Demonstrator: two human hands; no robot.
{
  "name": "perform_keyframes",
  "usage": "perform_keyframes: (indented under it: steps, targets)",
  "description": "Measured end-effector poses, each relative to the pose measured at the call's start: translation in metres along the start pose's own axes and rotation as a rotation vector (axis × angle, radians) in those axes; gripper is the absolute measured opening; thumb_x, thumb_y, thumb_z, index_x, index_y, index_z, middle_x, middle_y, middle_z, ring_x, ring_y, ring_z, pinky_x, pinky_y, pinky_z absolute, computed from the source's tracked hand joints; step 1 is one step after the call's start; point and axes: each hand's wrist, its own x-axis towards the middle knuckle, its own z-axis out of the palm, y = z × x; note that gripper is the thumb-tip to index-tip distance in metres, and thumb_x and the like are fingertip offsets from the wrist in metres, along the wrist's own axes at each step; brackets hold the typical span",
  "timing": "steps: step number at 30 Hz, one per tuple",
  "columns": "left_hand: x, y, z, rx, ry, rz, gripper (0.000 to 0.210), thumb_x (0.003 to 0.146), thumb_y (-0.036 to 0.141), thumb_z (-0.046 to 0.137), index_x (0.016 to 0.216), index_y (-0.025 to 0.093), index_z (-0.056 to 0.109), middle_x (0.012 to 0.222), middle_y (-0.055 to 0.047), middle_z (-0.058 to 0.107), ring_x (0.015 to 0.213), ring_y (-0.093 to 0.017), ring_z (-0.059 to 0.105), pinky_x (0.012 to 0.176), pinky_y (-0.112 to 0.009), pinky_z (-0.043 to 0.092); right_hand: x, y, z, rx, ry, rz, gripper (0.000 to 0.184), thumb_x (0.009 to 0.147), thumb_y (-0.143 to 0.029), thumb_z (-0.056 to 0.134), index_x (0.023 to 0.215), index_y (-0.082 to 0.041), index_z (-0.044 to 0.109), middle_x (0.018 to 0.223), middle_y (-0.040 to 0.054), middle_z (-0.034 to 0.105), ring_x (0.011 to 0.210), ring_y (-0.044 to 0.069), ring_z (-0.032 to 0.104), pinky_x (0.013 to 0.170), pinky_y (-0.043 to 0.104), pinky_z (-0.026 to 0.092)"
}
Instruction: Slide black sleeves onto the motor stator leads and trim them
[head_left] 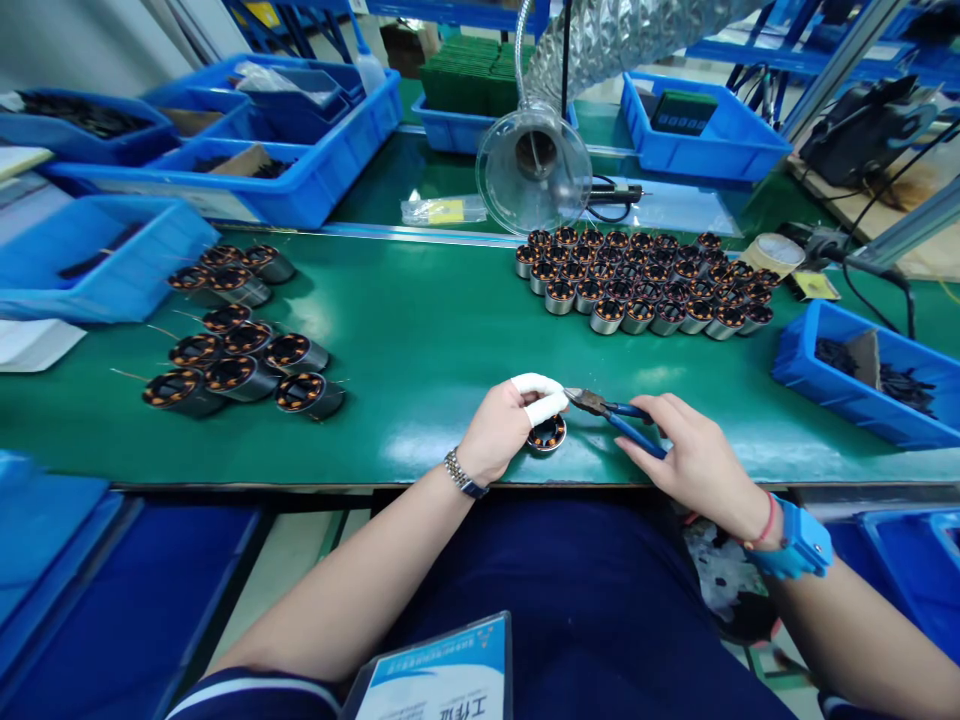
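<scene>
My left hand (501, 428), with white covers on its thumb and a finger, is closed in a pinch; whatever sits between the fingertips is too small to make out. Just under those fingertips, a motor stator (547, 437) with copper windings stands on the green table near its front edge. Blue-handled pliers (592, 402) are gripped in my right hand (694, 455), handles slightly apart. The jaws reach left and meet the covered fingertips above the stator.
Wound stators (240, 375) stand in loose groups on the left, some with wire ends sticking out. A dense block of stators (637, 280) fills the back right. A blue bin (795, 355) of black parts sits right. A clear extraction hood (499, 175) hangs over the back.
</scene>
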Motion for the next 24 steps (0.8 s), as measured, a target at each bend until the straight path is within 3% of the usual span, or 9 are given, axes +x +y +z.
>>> perform_keyframes:
  steps: [6,11,18,24]
  targets:
    - [-0.001,0.0,-0.001,0.047,-0.016,0.029,0.014,0.064,0.021,0.069,0.075,0.015,0.062,0.072,0.0,0.064,0.068,-0.011,0.058,0.067,-0.023,0.044,0.001,0.003,-0.004,-0.069,0.112,0.0,0.037,0.081,-0.041,0.05,0.108,-0.015,0.05,0.089,0.0078,0.057,0.08,0.019,0.054,0.07,0.031,0.045]
    - [-0.012,0.0,-0.009,0.048,0.025,0.065,0.028,0.063,0.017,0.07,0.089,0.017,0.059,0.088,-0.003,0.065,0.083,-0.013,0.059,0.078,-0.026,0.044,0.001,0.008,-0.009,-0.213,0.059,0.018,0.04,0.078,-0.042,0.054,0.108,-0.015,0.052,0.093,0.011,0.058,0.086,0.024,0.053,0.07,0.036,0.042]
    - [-0.015,0.0,-0.012,0.073,0.138,0.13,0.015,0.064,0.02,0.068,0.077,0.016,0.061,0.074,0.0,0.062,0.072,-0.012,0.057,0.072,-0.025,0.044,0.004,-0.011,-0.006,-0.159,0.09,-0.049,0.04,0.081,-0.042,0.049,0.112,-0.016,0.05,0.098,0.0117,0.056,0.088,0.025,0.05,0.069,0.036,0.04]
    - [-0.013,0.001,-0.01,0.105,0.132,0.141,0.007,0.068,0.02,0.065,0.072,0.015,0.062,0.075,0.0,0.062,0.072,-0.012,0.056,0.071,-0.024,0.044,0.01,-0.022,0.0,-0.23,0.067,-0.044,0.041,0.08,-0.042,0.05,0.11,-0.014,0.05,0.098,0.012,0.056,0.088,0.025,0.05,0.07,0.035,0.038]
